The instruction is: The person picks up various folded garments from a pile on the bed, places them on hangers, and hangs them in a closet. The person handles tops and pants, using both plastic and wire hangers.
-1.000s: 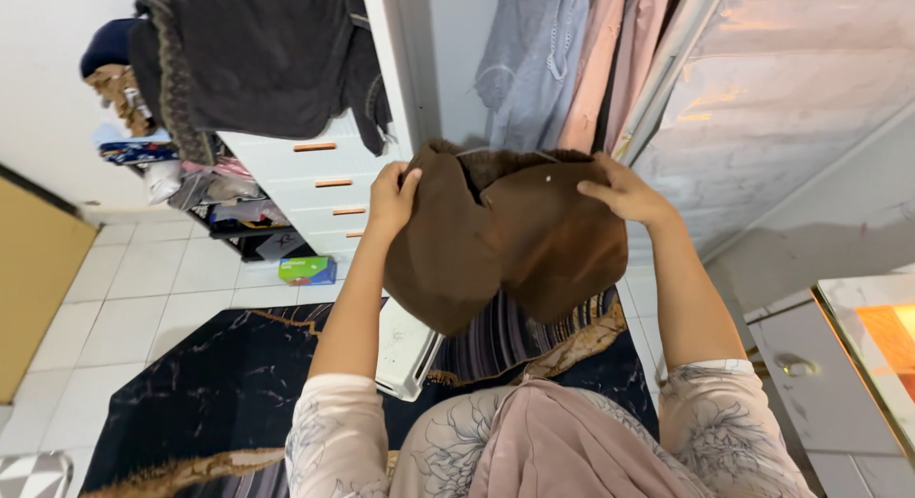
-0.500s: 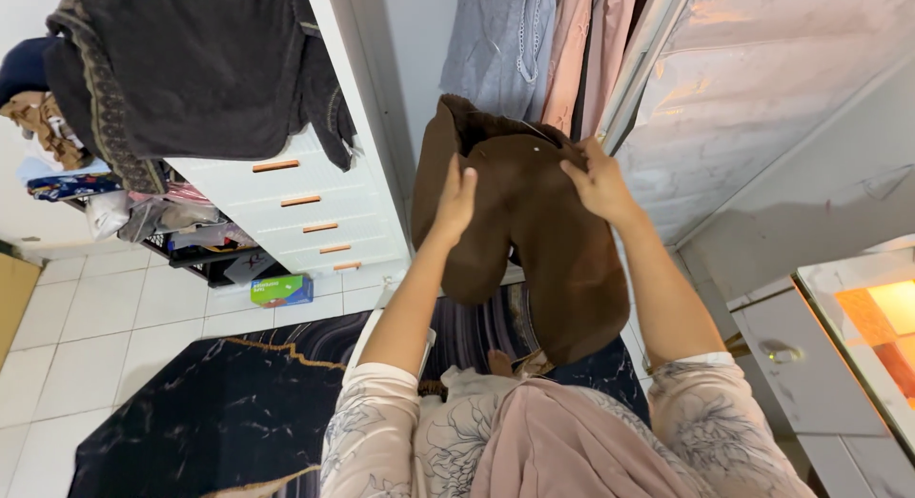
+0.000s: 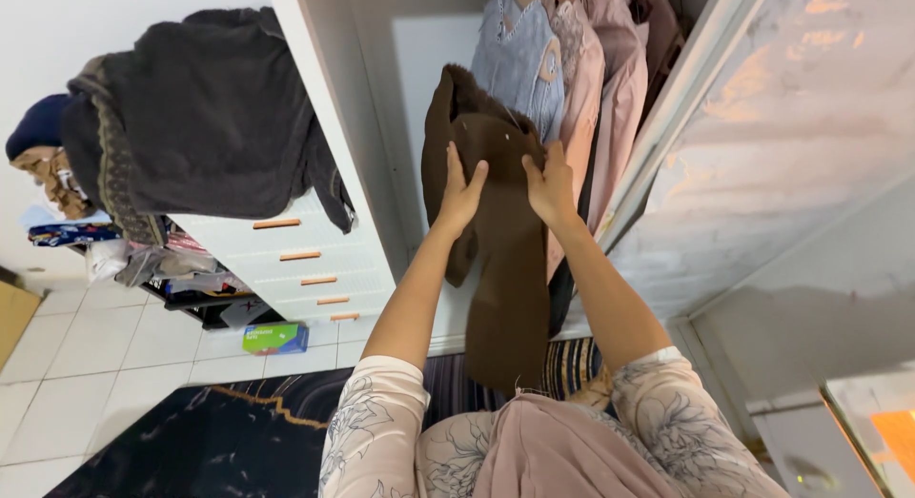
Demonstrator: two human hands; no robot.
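A brown garment (image 3: 500, 269) hangs lengthwise in front of an open white wardrobe (image 3: 419, 60). My left hand (image 3: 459, 191) presses flat against its upper left part, fingers spread upward. My right hand (image 3: 550, 185) grips its upper right edge, close beside the left hand. Just behind the brown garment hang a grey-blue top (image 3: 519, 64) and pink clothes (image 3: 610, 88) inside the wardrobe. The garment's lower end dangles near my lap.
A dark grey cloth (image 3: 205, 117) drapes over a white drawer unit (image 3: 295, 255) with orange handles at left. A cluttered rack (image 3: 143, 264) stands further left. A green box (image 3: 274, 338) lies on the white tiles beside a dark marbled rug (image 3: 191, 441). A white sliding door (image 3: 782, 126) is at right.
Both hands lifted the brown garment up and toward the hanging clothes, drawing closer together. The garment went from bunched and wide to narrow and hanging long. The view tilted upward.
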